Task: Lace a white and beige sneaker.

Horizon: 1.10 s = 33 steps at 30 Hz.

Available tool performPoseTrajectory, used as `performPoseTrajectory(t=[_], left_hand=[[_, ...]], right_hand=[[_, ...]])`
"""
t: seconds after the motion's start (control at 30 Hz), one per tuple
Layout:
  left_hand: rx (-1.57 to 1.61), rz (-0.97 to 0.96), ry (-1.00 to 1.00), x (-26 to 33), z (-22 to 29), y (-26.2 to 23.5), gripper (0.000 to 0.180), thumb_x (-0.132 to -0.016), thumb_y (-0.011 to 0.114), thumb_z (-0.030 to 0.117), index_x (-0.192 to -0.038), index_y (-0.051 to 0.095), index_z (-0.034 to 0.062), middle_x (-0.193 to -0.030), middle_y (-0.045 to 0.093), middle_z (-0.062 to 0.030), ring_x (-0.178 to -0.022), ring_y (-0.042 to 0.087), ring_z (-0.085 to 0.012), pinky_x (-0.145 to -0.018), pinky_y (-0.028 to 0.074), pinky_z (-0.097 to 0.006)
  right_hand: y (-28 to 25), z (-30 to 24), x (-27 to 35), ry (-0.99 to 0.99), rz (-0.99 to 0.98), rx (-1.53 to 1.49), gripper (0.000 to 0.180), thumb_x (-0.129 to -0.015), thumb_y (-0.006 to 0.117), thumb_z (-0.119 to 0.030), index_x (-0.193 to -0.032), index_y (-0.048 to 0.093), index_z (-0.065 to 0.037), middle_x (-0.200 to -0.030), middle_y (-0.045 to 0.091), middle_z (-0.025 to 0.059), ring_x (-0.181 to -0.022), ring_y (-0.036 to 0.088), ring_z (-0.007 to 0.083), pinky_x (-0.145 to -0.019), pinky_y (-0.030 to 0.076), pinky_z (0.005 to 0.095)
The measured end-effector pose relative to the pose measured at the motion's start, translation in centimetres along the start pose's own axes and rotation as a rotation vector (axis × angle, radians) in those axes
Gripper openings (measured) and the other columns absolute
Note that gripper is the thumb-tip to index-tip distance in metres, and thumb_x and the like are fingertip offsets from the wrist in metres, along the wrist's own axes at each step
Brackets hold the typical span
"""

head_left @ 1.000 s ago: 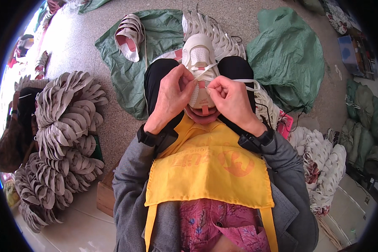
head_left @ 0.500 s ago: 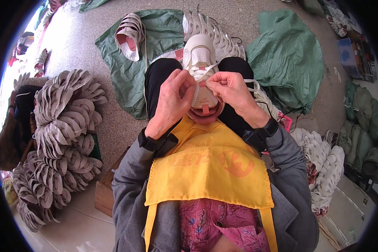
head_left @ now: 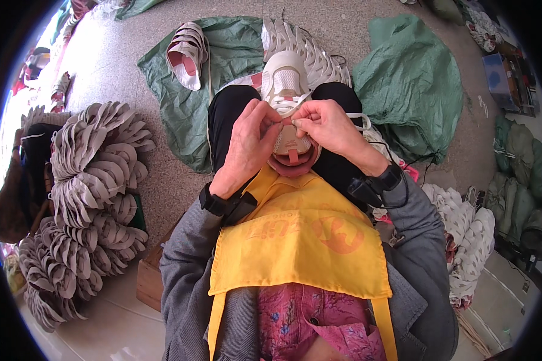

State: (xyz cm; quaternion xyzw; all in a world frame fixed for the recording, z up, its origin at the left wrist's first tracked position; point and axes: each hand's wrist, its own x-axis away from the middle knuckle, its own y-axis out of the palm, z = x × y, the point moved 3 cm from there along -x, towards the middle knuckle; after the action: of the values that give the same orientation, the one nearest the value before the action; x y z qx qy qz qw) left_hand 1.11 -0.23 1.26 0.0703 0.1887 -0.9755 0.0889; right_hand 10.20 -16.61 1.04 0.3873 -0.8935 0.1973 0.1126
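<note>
A pale sneaker (head_left: pixel 285 65) with a mesh toe and pink lining is held between my knees, its toe away from me and its opening toward me. My left hand (head_left: pixel 247 141) is closed in a pinch at the left side of the lacing, above the tongue (head_left: pixel 290 143). Opposite it, my right hand (head_left: pixel 334 132) pinches at the right side, thumb and forefinger together. The fingertips nearly meet over the sneaker; whether they grip lace or the edge of the upper is hidden. White lace (head_left: pixel 288 107) crosses the front, and a loop hangs out to the right.
A laced-open shoe upper (head_left: pixel 186 57) lies on green sheeting (head_left: pixel 180 135) ahead left. Rows of white uppers (head_left: pixel 319 66) lie beyond my knees. Grey stacked pieces (head_left: pixel 96 162) heap at left, beside a wooden box (head_left: pixel 150 280). Another green sack (head_left: pixel 406 84) lies at right.
My right hand has shifted slightly up and left, and its fingers have drawn closer to the left hand's fingertips. The sneaker stays between my knees.
</note>
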Motion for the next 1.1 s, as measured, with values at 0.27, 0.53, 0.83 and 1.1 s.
performPoseTrajectory(t=[0.27,0.53,0.83,1.1], left_hand=[[-0.033,-0.024,0.004,-0.2,-0.1,-0.5,0.012,-0.087,0.067,-0.005,-0.094,0.059,-0.0010,-0.085,0.054,-0.0055,-0.067,0.055,-0.0134,-0.062,0.045,-0.027],[-0.083,-0.057,-0.212,1.6,-1.2,-8.2,0.008,-0.093,0.065,-0.001,-0.093,0.058,0.0012,-0.080,0.054,0.0034,-0.073,0.048,-0.0041,-0.064,0.040,-0.023],[-0.308,0.161,-0.492,9.1,-7.6,-22.7,0.007,-0.089,0.066,0.004,-0.088,0.061,-0.0006,-0.076,0.055,0.0000,-0.071,0.048,-0.0085,-0.063,0.040,-0.027],[-0.428,0.232,-0.796,17.2,-12.6,-30.8,0.012,-0.087,0.069,0.009,-0.085,0.060,0.0023,-0.074,0.052,0.0033,-0.067,0.047,-0.0078,-0.059,0.038,-0.027]], right_hand=[[-0.9,-1.8,-0.4,0.012,-0.098,0.138,0.008,-0.094,0.064,-0.005,-0.095,0.065,0.002,-0.074,0.069,0.0053,-0.065,0.065,0.0086,-0.056,0.051,0.0254],[-4.9,-3.9,0.3,-0.184,-0.134,0.160,0.007,-0.091,0.065,-0.007,-0.093,0.065,0.000,-0.068,0.066,0.0017,-0.063,0.063,0.0063,-0.060,0.049,0.0246],[-5.4,-3.7,0.0,-0.221,-0.207,0.029,0.007,-0.094,0.068,-0.008,-0.096,0.065,-0.002,-0.078,0.065,-0.0013,-0.069,0.060,0.0045,-0.065,0.049,0.0212],[-2.9,-4.5,-0.6,-0.511,0.059,0.466,0.013,-0.086,0.068,-0.004,-0.099,0.069,-0.004,-0.084,0.066,0.0106,-0.074,0.067,0.0261,-0.069,0.053,0.0346]])
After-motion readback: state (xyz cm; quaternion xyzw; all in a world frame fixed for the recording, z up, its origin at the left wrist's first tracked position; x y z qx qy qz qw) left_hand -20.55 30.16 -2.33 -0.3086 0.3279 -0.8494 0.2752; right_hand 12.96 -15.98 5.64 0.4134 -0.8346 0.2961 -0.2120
